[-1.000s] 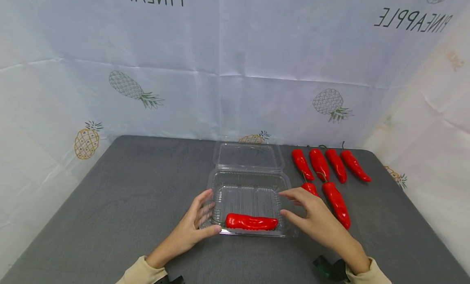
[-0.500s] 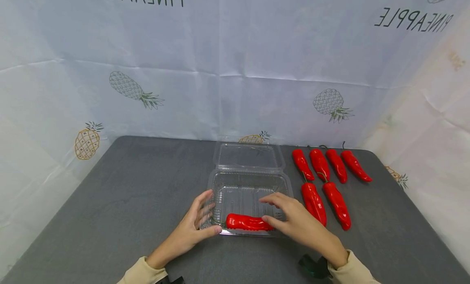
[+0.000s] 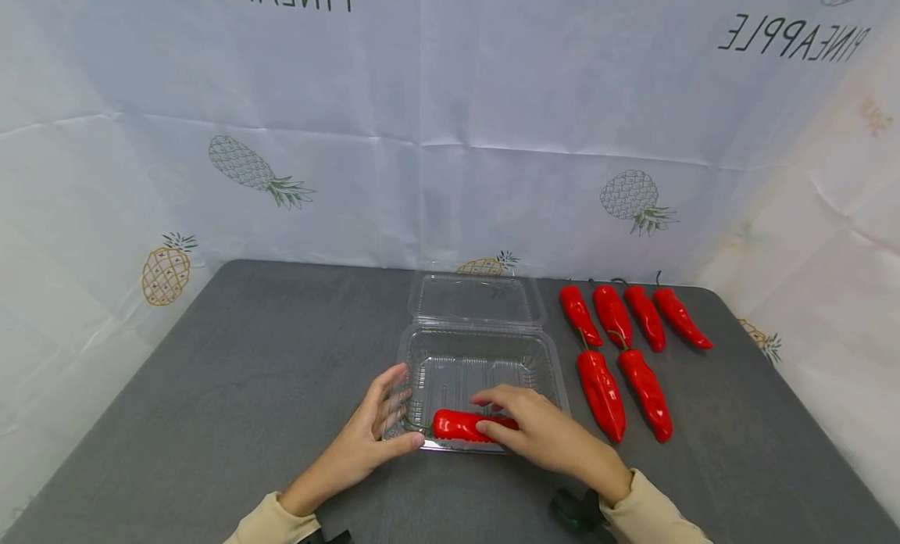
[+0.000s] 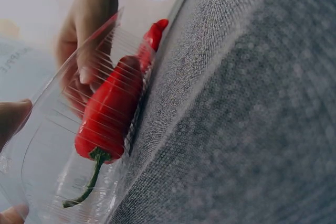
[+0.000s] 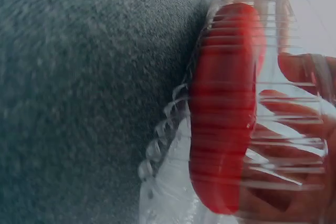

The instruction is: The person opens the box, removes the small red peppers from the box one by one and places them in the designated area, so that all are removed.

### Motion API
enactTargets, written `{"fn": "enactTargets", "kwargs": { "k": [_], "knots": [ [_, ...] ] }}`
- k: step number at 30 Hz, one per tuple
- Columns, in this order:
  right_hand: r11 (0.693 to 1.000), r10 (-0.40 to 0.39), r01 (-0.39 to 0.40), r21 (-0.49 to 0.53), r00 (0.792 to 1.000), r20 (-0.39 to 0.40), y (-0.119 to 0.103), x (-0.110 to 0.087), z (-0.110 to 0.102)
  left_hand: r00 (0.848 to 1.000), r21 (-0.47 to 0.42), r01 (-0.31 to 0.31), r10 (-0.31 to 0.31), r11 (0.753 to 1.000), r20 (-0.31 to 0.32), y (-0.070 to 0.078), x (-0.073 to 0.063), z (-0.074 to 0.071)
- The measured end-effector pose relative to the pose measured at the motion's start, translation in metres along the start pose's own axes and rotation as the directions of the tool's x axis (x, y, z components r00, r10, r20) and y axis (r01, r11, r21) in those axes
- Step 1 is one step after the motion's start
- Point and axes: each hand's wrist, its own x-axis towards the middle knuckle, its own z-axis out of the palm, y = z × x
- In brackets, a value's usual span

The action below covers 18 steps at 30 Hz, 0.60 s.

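A clear plastic clamshell container [image 3: 457,372] lies on the table with its lid laid back. One red chili pepper [image 3: 453,424] lies along its front inside, green stem to the left. My left hand [image 3: 366,427] holds the container's front left corner, thumb over the rim and fingers showing through the clear side. Over the pepper's right part, my right hand [image 3: 534,427] reaches in from the right, thumb at the pepper's near side and fingers apart on the far side. The left wrist view shows the pepper [image 4: 113,111] through the ribbed wall, with the right-hand fingers [image 4: 86,72] behind it.
Several more red peppers [image 3: 641,395] lie in two rows on the dark grey table [image 3: 316,333], right of the container. The transparent lid [image 3: 478,300] reaches toward the back edge. A pineapple-print cloth [image 3: 422,98] hangs behind the table.
My right hand has moved left from the container's right rim to over the pepper, uncovering a pepper on the table. The left hand and container have stayed put.
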Motion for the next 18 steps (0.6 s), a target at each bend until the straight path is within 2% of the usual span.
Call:
{"fn": "enactTargets", "kwargs": {
  "k": [7,18],
  "knots": [
    [0.999,-0.030,0.028,0.042,0.998,0.049,0.0029,0.0056,0.0018,1.000,0.000,-0.006,0.006,1.000,0.002,-0.0004,0.0002,-0.0001],
    [0.996,0.011,-0.020,0.091,0.996,0.094,0.0047,0.0101,0.0043,1.000,0.001,0.009,-0.009,1.000,-0.001,0.0008,0.0004,0.0000]
  ]
}}
